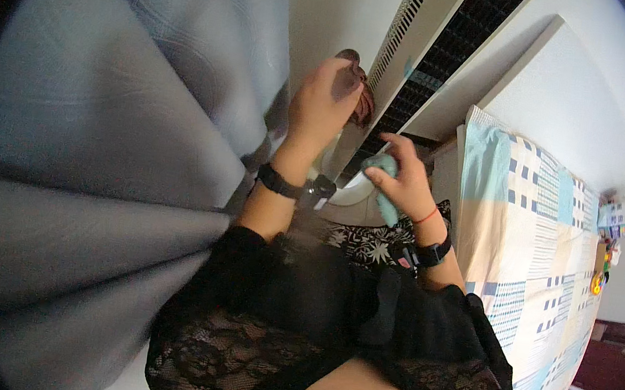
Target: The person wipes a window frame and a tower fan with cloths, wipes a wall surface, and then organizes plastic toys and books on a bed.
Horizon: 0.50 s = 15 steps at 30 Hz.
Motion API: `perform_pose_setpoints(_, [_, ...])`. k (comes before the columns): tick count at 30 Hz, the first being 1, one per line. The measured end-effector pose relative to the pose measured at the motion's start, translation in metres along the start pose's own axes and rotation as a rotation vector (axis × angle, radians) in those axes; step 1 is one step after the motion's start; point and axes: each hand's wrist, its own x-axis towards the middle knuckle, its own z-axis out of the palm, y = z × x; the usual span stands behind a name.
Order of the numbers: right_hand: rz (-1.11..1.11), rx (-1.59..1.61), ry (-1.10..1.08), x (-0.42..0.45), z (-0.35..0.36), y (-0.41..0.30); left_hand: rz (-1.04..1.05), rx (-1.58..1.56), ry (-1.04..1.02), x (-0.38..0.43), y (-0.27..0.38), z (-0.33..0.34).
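My left hand (325,95) is raised beside a white panel and grips a crumpled brown item (364,105), perhaps cloth; its exact kind is unclear. Lower and to the right, my right hand (405,179) holds a teal cloth (385,203) whose end hangs down below the palm. The thumb presses on the cloth, while the index finger sticks out. Between my wrists, a curved white rim (354,195) shows partly, and what it belongs to is hidden.
Grey curtains (123,133) fill the left side. A white slotted panel (405,18) and a dark grille (450,54) run diagonally ahead. On the right is a bed with a patchwork cover (546,221) and a white headboard (550,83). Small items (610,246) lie past its far edge.
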Motion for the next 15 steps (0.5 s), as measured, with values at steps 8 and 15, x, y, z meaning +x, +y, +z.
perform_pose_setpoints(8, [0.197, 0.297, -0.126, 0.018, 0.056, 0.019, -0.525, -0.679, -0.07, -0.075, -0.028, 0.029])
perform_pose_setpoints(15, [0.146, 0.794, -0.013, 0.018, 0.068, 0.03, -0.219, -0.544, -0.628, -0.066, -0.03, -0.019])
